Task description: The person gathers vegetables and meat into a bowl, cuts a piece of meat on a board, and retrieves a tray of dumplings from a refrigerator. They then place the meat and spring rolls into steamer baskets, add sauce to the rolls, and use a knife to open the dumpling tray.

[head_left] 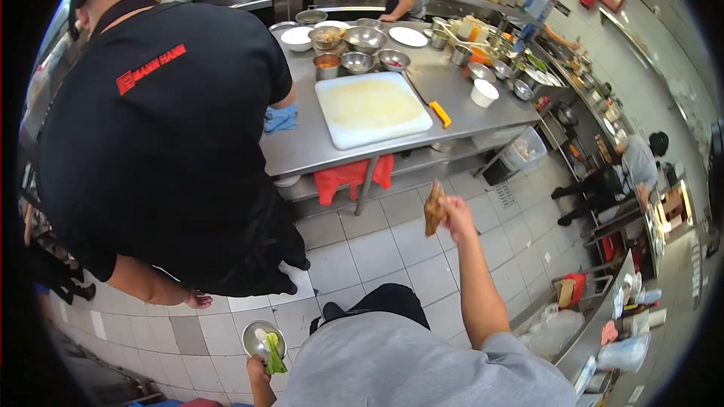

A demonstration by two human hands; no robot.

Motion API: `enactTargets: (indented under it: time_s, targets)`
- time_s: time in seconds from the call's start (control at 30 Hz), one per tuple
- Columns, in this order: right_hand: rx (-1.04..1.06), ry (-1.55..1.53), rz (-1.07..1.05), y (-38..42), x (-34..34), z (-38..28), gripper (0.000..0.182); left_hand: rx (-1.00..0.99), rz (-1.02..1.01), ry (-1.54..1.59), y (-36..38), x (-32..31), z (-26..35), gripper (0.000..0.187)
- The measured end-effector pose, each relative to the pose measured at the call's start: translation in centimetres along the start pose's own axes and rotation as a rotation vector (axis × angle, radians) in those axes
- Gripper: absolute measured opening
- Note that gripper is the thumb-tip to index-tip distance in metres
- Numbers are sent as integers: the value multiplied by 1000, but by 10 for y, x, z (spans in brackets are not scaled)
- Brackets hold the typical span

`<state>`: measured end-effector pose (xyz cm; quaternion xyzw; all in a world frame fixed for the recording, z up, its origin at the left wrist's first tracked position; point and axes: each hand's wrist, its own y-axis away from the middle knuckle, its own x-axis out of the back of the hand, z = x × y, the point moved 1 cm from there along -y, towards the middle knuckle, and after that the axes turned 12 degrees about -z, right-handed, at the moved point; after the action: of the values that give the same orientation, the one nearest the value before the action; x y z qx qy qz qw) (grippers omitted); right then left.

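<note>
Low at my left side, my left hand point(258, 369) is closed on the rim of a metal bowl point(246, 339). Inside it lie a leafy green vegetable point(274, 356), hanging over the edge, and white pieces point(262, 333) that look like egg. Held out in front of me over the floor, my right hand point(458, 218) grips a brown piece of cooked meat point(434, 209), shaped like a chicken leg. Beyond that hand, on the steel table point(302, 152), are a white cutting board point(369, 109) and a knife with a yellow-orange handle point(440, 114).
A person in a black shirt point(166, 143) stands close at my left by the table, near a blue cloth point(281, 118). Metal bowls point(357, 62) and a white tub point(484, 93) crowd the tabletop. A bin point(520, 154) stands by its right end; another person point(639, 162) works farther right.
</note>
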<state>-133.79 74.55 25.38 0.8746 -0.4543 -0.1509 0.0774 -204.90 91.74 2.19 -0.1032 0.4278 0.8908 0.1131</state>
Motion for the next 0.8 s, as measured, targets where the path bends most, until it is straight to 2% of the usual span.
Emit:
enactTargets:
  time_s: [0.1,0.13,0.2,0.27,0.3,0.33,0.37,0.4,0.43,0.47,0.5,0.53,0.63,0.67,0.7,0.77,0.8]
  targets:
    - [128,252,-119,-92,-25,-82,21,-11,133,40,1,-1,-21,32]
    - [163,320,-129,-119,-40,-110,22,-155,8,-103,-1,7,-33,31]
    - [314,421,-224,-181,-61,-152,22,-305,-86,-227,4,-14,-40,30]
    - [436,455,-187,-252,-81,-167,23,-24,274,58,23,-53,-36,28]
    - [392,513,-200,-264,-96,-182,23,-107,352,136,27,-75,-39,23]
    - [393,507,-236,-293,-101,-179,23,-121,377,158,28,-91,-43,23]
    - [546,752,-258,-322,-103,-173,24,-103,467,48,31,-106,-47,16]
    - [704,992,-276,-346,-108,-166,26,-94,526,3,33,-115,-56,15]
    - [667,1021,-287,-355,-116,-155,27,-83,586,-42,35,-124,-66,18]
    - [636,889,-341,-349,-130,-141,26,-80,552,-311,35,-129,-77,21]
    - [790,875,-472,-378,-130,-101,20,-70,542,-433,38,-142,-86,22]
    - [503,848,-519,-382,-141,-67,17,-62,537,-556,42,-155,-95,23]
    - [461,787,-851,-360,-191,-7,18,-20,672,-159,47,-217,-110,25]
    - [505,847,-950,-348,-214,-8,22,-4,723,-34,50,-238,-113,25]
    - [636,941,-1035,-343,-240,-15,26,-23,723,-85,54,-247,-112,24]
    - [768,943,-1098,-345,-289,-10,33,-62,716,-185,64,-259,-123,23]
    - [838,954,-1075,-352,-316,-1,34,-82,708,-234,65,-265,-128,22]
